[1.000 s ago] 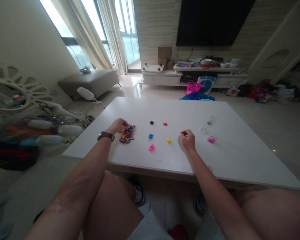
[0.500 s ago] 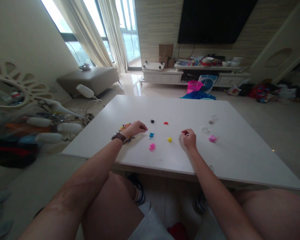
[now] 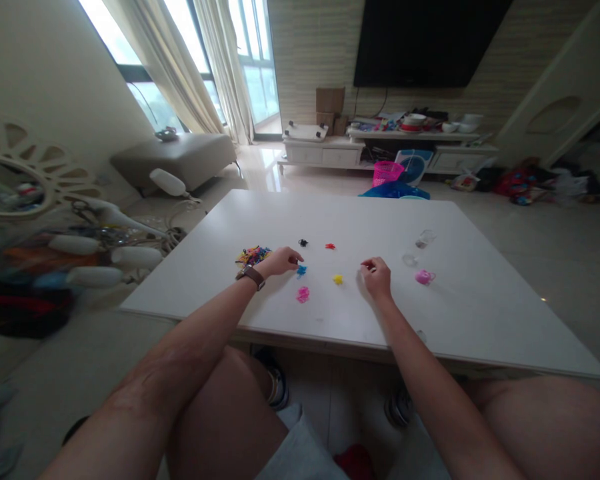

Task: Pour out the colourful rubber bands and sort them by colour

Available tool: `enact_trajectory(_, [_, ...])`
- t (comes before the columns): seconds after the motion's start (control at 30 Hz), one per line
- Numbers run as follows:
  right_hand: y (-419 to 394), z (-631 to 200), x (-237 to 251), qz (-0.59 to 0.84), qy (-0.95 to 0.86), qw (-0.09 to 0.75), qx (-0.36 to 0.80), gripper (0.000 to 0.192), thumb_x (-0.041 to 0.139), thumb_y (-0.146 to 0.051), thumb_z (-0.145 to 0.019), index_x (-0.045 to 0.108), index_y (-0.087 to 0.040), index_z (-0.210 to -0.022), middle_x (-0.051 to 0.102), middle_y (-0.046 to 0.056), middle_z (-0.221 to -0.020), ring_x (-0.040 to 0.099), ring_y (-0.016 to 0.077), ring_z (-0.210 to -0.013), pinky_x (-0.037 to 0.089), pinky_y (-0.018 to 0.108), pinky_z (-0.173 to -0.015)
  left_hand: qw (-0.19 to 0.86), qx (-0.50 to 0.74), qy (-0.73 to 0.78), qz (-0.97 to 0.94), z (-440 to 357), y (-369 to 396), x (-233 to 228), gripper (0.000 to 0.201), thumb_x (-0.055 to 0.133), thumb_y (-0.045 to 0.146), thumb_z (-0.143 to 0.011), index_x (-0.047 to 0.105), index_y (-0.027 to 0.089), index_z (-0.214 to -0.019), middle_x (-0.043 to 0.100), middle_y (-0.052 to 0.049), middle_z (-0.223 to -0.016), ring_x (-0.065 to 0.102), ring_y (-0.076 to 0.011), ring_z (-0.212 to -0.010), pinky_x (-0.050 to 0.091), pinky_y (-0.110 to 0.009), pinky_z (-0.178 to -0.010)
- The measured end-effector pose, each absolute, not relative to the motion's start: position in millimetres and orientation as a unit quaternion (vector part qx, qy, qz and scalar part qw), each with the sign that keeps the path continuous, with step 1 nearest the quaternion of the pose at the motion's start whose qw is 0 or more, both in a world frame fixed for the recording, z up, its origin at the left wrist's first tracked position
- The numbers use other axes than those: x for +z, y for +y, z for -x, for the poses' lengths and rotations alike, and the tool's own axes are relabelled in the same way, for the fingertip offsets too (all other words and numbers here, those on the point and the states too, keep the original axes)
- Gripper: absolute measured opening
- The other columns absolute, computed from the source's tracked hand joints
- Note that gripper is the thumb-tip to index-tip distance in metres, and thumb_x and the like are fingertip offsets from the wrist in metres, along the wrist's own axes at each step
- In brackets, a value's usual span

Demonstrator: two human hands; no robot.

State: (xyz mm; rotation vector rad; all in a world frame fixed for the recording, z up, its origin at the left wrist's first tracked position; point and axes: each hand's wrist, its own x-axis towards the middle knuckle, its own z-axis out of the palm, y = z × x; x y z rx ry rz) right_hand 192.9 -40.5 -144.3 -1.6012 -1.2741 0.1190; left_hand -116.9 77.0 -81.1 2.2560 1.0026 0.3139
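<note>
My left hand [image 3: 283,261], with a watch on the wrist, hovers at the small blue pile [image 3: 301,271]. Its fingers are bent together, and anything between them is too small to make out. Behind that wrist spreads a mixed heap of colourful little bands [image 3: 253,255]. Small one-colour piles lie around: black [image 3: 303,243], red [image 3: 331,247], yellow [image 3: 338,279] and pink [image 3: 303,294]. To the right of the yellow pile, my right hand [image 3: 379,276] rests on the white table [image 3: 330,217], fingers curled; what they may hold is hidden.
Right of my right hand are a clear container [image 3: 425,239], a clear ring-like piece [image 3: 409,259] and a small pink item [image 3: 424,277]. Another clear piece [image 3: 421,336] lies near the front edge. Beyond the table stands a pink basket [image 3: 387,173].
My left hand has moved slightly right, over to the blue pile, uncovering more of the mixed heap. My right hand has stayed nearly still.
</note>
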Motion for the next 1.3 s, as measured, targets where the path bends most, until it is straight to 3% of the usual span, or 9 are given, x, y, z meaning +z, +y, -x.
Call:
enact_trajectory(0.17, [-41,-192,-144,0.669,-0.531,0.518,0.050,0.009,0.055,-0.023,-0.073,0.063,-0.019,-0.072,0.060,0.002,-0.077,0.056,0.0168,-0.070,0.045,0.030,-0.068,0.358,0.138,0.384,-0.840,122,79,-81,0.039,0.072,0.026,-0.068,0.071,0.011,-0.104,0.074,-0.006,-0.075,0.067,-0.0172,-0.069,0.049,-0.026,-0.064])
enact_trajectory(0.43, [-40,-193,-145,0.668,-0.534,0.517,0.049,0.008,0.055,-0.022,-0.073,0.063,-0.019,-0.072,0.060,0.002,-0.077,0.056,0.0168,-0.069,0.045,0.030,-0.067,0.409,0.150,0.394,-0.809,122,77,-67,0.021,0.073,0.025,-0.068,0.069,0.012,-0.084,0.076,-0.008,-0.078,0.070,-0.0187,-0.072,0.052,-0.028,-0.066])
enact_trajectory(0.7, [-46,-187,-138,0.649,-0.542,0.533,0.040,0.008,0.055,-0.021,-0.078,0.062,-0.019,-0.077,0.060,0.002,-0.079,0.057,0.0168,-0.070,0.046,0.030,-0.067,0.369,0.129,0.366,-0.845,109,59,-52,0.022,0.069,0.027,-0.074,0.075,0.011,-0.087,0.074,-0.008,-0.075,0.065,-0.0167,-0.068,0.047,-0.026,-0.062])
enact_trajectory(0.83, [-54,-171,-124,0.599,-0.643,0.476,0.024,0.009,0.055,-0.021,-0.083,0.063,-0.020,-0.082,0.063,0.005,-0.084,0.057,0.0202,-0.081,0.047,0.034,-0.077,0.343,0.133,0.347,-0.863,101,50,-45,0.032,0.070,0.019,-0.073,0.072,0.012,-0.104,0.073,-0.005,-0.074,0.063,-0.0144,-0.064,0.046,-0.024,-0.061])
enact_trajectory(0.93, [-56,-146,-105,0.524,-0.714,0.455,0.088,0.012,0.056,-0.022,-0.087,0.067,-0.021,-0.092,0.065,0.005,-0.091,0.060,0.0199,-0.087,0.049,0.034,-0.078,0.359,0.139,0.325,-0.864,97,44,-41,0.048,0.071,0.015,-0.072,0.065,0.015,-0.119,0.072,-0.002,-0.073,0.064,-0.0138,-0.065,0.047,-0.023,-0.062])
enact_trajectory(1.07, [-47,-112,-82,0.468,-0.735,0.449,0.199,0.016,0.064,-0.028,-0.087,0.070,-0.023,-0.100,0.069,0.005,-0.098,0.064,0.0186,-0.086,0.052,0.031,-0.072,0.356,0.132,0.302,-0.874,91,36,-35,0.054,0.071,0.014,-0.073,0.059,0.016,-0.125,0.070,0.000,-0.070,0.065,-0.0142,-0.065,0.047,-0.023,-0.063])
enact_trajectory(1.17, [-36,-93,-77,0.451,-0.717,0.448,0.286,0.018,0.068,-0.032,-0.084,0.070,-0.021,-0.097,0.072,0.004,-0.094,0.066,0.0172,-0.078,0.053,0.030,-0.068,0.330,0.126,0.299,-0.887,89,32,-33,0.056,0.070,0.014,-0.075,0.056,0.016,-0.129,0.069,0.001,-0.068,0.063,-0.0141,-0.063,0.044,-0.022,-0.061])
enact_trajectory(1.3, [-26,-80,-81,0.466,-0.696,0.456,0.300,0.008,0.064,-0.024,-0.082,0.071,-0.021,-0.082,0.073,0.001,-0.078,0.066,0.0155,-0.069,0.051,0.029,-0.069,0.298,0.119,0.310,-0.895,92,33,-35,0.065,0.070,0.009,-0.071,0.053,0.017,-0.133,0.066,0.004,-0.064,0.063,-0.0148,-0.063,0.042,-0.023,-0.061])
